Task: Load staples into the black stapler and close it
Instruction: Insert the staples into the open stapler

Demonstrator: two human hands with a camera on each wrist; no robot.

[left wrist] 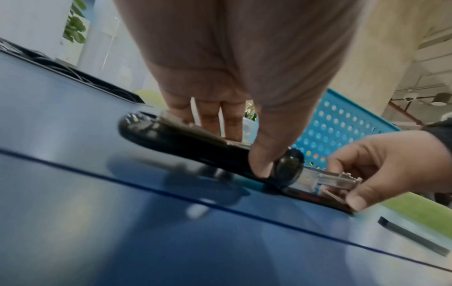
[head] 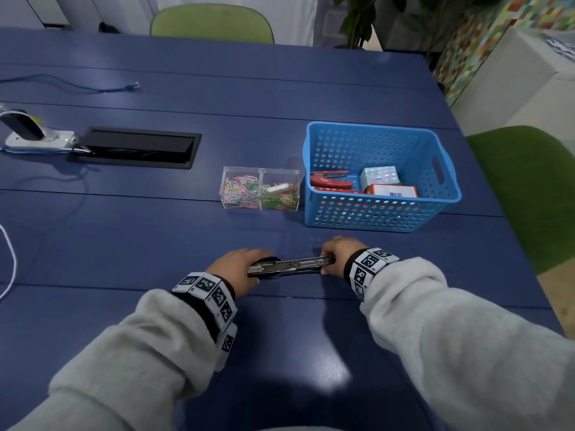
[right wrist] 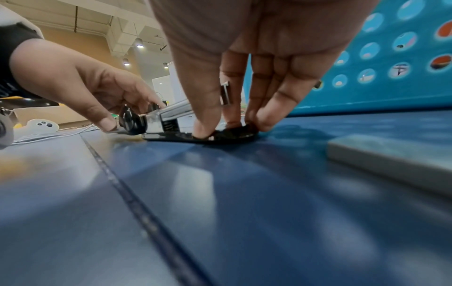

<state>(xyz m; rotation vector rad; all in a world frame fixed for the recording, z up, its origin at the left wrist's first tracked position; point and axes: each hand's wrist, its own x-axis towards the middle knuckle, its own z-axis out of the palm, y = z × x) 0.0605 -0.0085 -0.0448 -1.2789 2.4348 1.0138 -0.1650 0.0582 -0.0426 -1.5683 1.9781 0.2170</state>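
Surface: blue desk [head: 155, 237] with green chairs at its far and right edges.
Black stapler [head: 291, 266]: lies opened flat on the desk, in front of the blue basket [head: 378, 213], metal staple channel facing up.
Left hand [head: 238, 267]: thumb and fingers pinch the stapler's black top cover at its left end.
Right hand [head: 337, 255]: fingertips grip the right end, pressing the black base against the desk.
Blue basket: holds a red stapler [head: 331, 180] and small boxes [head: 385, 183].
Clear box [head: 260, 188]: just left of the basket, filled with coloured paper clips.
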